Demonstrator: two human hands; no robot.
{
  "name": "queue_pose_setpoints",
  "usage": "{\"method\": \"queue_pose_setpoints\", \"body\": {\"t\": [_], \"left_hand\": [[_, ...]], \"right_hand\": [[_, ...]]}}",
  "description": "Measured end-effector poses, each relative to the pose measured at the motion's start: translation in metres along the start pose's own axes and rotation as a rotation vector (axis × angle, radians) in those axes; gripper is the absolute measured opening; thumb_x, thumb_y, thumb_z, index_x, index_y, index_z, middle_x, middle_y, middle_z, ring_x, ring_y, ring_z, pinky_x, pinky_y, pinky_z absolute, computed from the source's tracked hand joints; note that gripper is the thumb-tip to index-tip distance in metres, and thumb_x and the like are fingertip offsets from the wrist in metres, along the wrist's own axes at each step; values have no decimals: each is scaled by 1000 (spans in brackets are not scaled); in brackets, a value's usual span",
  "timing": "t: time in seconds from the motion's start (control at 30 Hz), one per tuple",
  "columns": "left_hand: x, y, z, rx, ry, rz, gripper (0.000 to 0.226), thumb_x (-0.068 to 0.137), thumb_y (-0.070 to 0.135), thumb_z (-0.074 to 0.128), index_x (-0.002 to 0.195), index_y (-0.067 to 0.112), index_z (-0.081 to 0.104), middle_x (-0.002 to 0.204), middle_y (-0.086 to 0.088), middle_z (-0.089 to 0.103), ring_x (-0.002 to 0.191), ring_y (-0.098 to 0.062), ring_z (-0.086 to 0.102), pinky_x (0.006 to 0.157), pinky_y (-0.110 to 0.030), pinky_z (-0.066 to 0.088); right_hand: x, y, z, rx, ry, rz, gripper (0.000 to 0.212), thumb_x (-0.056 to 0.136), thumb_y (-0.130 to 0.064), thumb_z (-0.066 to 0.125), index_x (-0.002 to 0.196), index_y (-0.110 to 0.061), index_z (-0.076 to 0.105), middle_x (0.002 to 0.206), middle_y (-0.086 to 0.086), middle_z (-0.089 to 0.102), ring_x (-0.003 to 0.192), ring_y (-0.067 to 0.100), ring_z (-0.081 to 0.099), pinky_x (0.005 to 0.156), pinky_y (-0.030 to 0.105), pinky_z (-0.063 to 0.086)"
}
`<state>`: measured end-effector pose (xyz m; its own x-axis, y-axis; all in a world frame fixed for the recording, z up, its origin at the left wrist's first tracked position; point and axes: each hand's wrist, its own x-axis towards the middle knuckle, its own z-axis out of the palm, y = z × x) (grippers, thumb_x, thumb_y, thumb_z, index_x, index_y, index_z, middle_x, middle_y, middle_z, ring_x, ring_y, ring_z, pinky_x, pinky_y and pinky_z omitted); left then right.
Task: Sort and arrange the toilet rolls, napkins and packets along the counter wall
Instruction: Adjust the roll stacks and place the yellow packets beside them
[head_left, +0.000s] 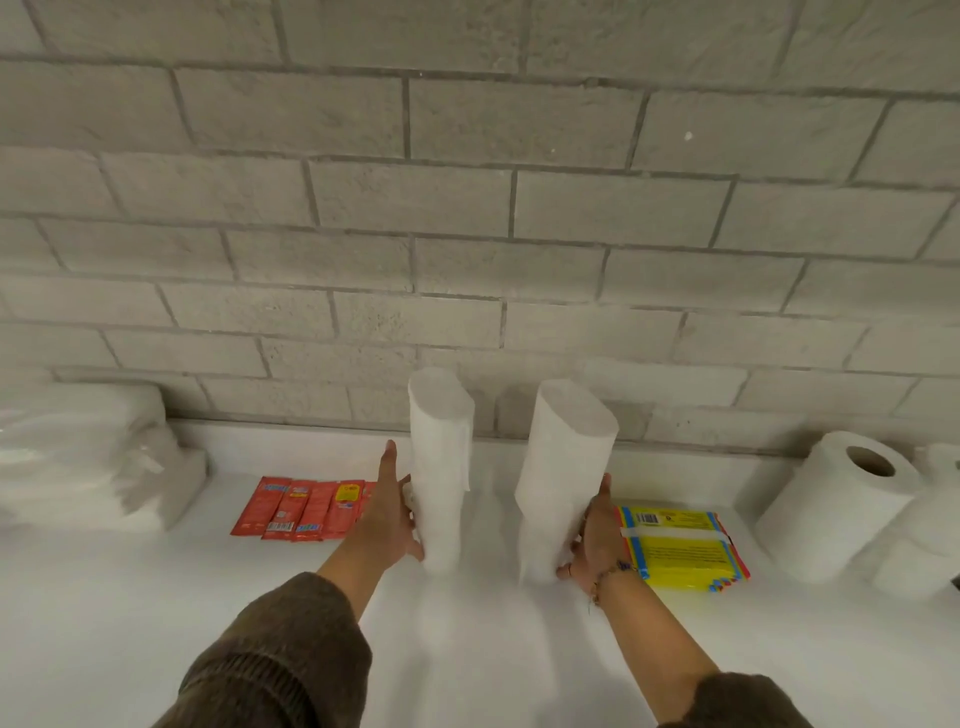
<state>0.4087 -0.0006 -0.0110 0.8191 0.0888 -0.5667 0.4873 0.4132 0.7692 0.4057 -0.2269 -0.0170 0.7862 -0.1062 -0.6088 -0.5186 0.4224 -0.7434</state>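
Napkin stacks (441, 467) gripped upright, red packets (306, 509), barcoded yellow packet (680, 545)

A dark olive-brown ribbed knit left sleeve (280, 660) and matching right sleeve (737, 701) end mid-forearm. Beside the right grip (597, 525), a thin bracelet (610, 574), seemingly beaded in several colours.

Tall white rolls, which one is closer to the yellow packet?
The roll in the right hand; the yellow packet lies just beside that hand. The other roll stands by the red packets.
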Motion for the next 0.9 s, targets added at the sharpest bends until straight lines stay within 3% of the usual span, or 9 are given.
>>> {"method": "queue_pose_setpoints", "body": {"t": [0.03,0.1,0.2,0.3,0.47,0.6,0.7,0.8,0.9], "left_hand": [[14,5,5,36,-11,-7,73,81,76,28,64,11,57,63,-8,46,73,-29,51,95,-57,31],[28,5,8,56,-34,-15,69,79,78,29,66,16,57,62,-5,55,76,-28,52,102,-62,27],[32,-4,5,56,-69,-51,84,69,85,34,111,17,63,111,-10,64,114,-37,51,104,-69,19],[30,-9,6,51,-86,-78,91,65,87,36,126,24,55,133,-8,55,124,-38,45,106,-68,18],[26,-13,20,68,-129,-77,76,71,84,31,112,27,60,119,-5,60,120,-35,47,109,-63,19],[20,-14,34,58,-180,-5,68,82,74,29,99,21,68,102,-10,70,98,-30,61,89,-44,46],[20,-16,43,-30,-261,86,63,84,69,35,110,22,68,109,-11,71,106,-30,63,98,-50,46],[23,-18,47,-53,-278,140,58,87,65,37,119,25,63,113,-6,70,109,-26,63,97,-46,47],[23,-16,49,-91,-276,156,56,89,61,38,121,22,62,112,-7,70,108,-26,63,93,-42,49]], "right_hand": [[7,1,4,9,46,-18,66,79,-77,30,118,-30,56,126,-2,58,102,23,53,101,48,33],[12,2,10,39,100,-24,72,75,-80,35,121,-29,55,129,-3,57,112,25,52,104,50,32],[13,6,13,5,106,23,80,73,-82,33,132,-30,48,140,-1,48,129,26,41,109,52,25],[3,10,23,-16,41,64,82,77,-80,25,140,-29,38,148,0,39,137,25,31,113,49,18],[4,11,34,-40,30,26,82,80,-78,23,140,-26,39,146,2,41,132,23,37,112,40,22],[12,14,41,-7,-27,5,87,77,-81,22,141,-24,38,146,5,41,134,28,37,116,43,22],[18,16,43,3,-66,-57,75,88,-69,23,140,-18,39,144,11,43,132,31,40,114,43,27],[20,20,44,7,-103,-102,61,92,-61,24,135,-23,44,137,3,50,127,26,44,113,41,29],[22,24,42,-15,-57,-146,40,100,-41,28,119,-19,55,112,3,61,101,20,54,86,32,46]]}}
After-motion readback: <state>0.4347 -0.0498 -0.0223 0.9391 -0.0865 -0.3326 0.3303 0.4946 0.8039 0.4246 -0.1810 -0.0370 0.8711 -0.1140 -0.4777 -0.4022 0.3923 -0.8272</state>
